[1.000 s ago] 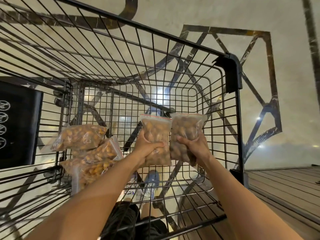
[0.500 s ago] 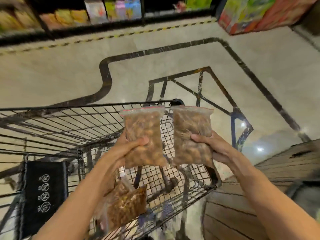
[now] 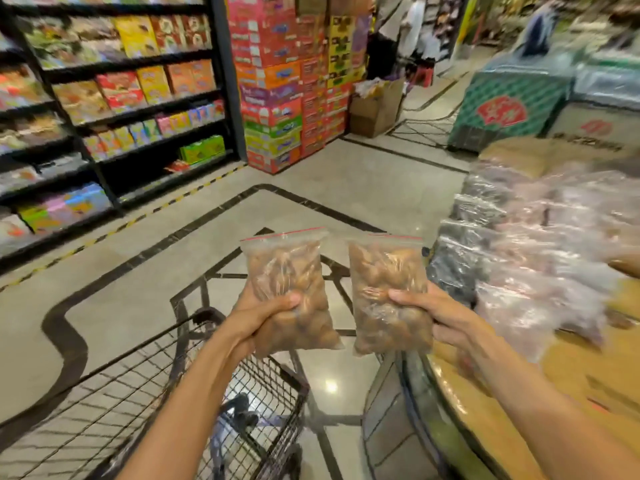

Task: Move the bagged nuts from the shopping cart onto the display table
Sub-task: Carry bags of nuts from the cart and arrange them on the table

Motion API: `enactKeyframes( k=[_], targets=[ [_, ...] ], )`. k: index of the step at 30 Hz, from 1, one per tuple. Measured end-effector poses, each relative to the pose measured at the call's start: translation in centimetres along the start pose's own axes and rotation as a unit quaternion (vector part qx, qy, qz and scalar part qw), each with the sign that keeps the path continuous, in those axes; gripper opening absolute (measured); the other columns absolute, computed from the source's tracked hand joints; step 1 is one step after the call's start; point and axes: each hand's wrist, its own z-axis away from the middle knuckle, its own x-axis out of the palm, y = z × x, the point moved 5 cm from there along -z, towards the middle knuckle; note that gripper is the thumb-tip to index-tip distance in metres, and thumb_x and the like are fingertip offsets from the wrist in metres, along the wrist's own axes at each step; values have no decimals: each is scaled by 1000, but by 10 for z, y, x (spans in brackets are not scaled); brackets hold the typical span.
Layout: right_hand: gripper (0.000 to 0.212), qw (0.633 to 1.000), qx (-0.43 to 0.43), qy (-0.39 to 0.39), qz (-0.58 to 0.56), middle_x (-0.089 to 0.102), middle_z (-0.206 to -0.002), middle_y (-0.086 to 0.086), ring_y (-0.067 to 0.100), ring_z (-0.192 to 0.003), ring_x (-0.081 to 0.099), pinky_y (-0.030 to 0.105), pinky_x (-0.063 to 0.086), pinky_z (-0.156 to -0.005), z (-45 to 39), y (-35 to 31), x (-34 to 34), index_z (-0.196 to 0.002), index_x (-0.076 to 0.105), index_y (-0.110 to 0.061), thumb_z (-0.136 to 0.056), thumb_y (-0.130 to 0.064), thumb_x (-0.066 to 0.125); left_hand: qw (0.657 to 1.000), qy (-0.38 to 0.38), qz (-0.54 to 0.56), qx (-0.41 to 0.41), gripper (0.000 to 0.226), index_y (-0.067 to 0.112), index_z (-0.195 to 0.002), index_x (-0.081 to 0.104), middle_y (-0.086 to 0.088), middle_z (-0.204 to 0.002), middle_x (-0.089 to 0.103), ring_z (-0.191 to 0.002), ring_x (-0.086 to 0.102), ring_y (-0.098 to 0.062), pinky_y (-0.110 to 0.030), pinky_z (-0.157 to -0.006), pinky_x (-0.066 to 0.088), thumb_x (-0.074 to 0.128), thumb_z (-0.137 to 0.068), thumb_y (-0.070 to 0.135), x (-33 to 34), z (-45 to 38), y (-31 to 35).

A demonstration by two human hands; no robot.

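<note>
Two clear zip-top plastic bags of brown nuts with red seal strips held upright in the air, one bag (image 3: 289, 292) clamped in the left hand (image 3: 266, 315), the other bag (image 3: 389, 294) clamped in the right hand (image 3: 433, 315), each pinched low with thumb across the front and fingers behind. Both lifted clear of the black wire shopping cart (image 3: 242, 393) below left, not yet over the round wooden display table (image 3: 485, 410) at the right, where a blurred heap of clear bagged goods (image 3: 526, 244) already lies. Likely risks from here: slick film slipping through a one-handed pinch, since the weight sits above and below the grip; a bag landing on the sloping heap and sliding off the table's curved edge to the floor; the right bag brushing the nearest stacked bags and tipping them. Both forearms stretched forward and slightly up, wrists bent back, bags side by side and apart, with the right one just beside the table's rim.
</note>
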Motion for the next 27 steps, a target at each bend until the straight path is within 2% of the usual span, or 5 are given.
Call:
enactKeyframes(
  k=[6, 10, 14, 19, 27],
  targets=[
    [88, 993, -74, 90, -20, 75, -93, 15, 24, -78, 73, 32, 60, -67, 111, -23, -138, -111, 64, 0, -33, -23, 98, 995, -102, -5, 14, 79, 14, -125, 52, -16, -110, 68, -91, 70, -25, -32, -65, 56, 82, -52, 10, 173, -24, -25],
    [90, 985, -96, 140, -22, 74, -97, 15, 25, -81, 73, 35, 60, -71, 191, -21, -238, -113, 63, -4, -33, -24, 98, 991, -134, -7, 5, 56, 14, -113, 60, -12, -99, 72, -82, 70, -23, -35, -64, 59, 73, -59, 2, 291, -28, -65],
    [102, 977, -89, 193, -22, 71, -109, 19, 29, -90, 72, 36, 59, -70, 274, -10, -331, -128, 53, -2, -39, -24, 97, 986, -168, -10, -19, 71, 9, -122, 53, -16, -105, 69, -80, 70, -21, -31, -61, 58, 76, -56, 2, 400, -28, -119],
    [87, 966, -95, 235, -49, 75, -95, 16, 26, -81, 73, 35, 60, -64, 362, 4, -410, -111, 63, -4, -34, -25, 98, 975, -213, -33, -56, 81, 6, -127, 49, -19, -111, 67, -85, 70, -22, -32, -66, 58, 81, -53, 4, 509, -26, -185],
    [91, 943, -126, 302, -64, 74, -102, 15, 25, -89, 72, 31, 58, -70, 442, 33, -467, -117, 60, -6, -37, -30, 96, 954, -258, -128, -83, 94, 16, -128, 45, -8, -114, 67, -100, 67, -22, -32, -71, 57, 92, -47, 15, 594, -20, -265]
  ],
)
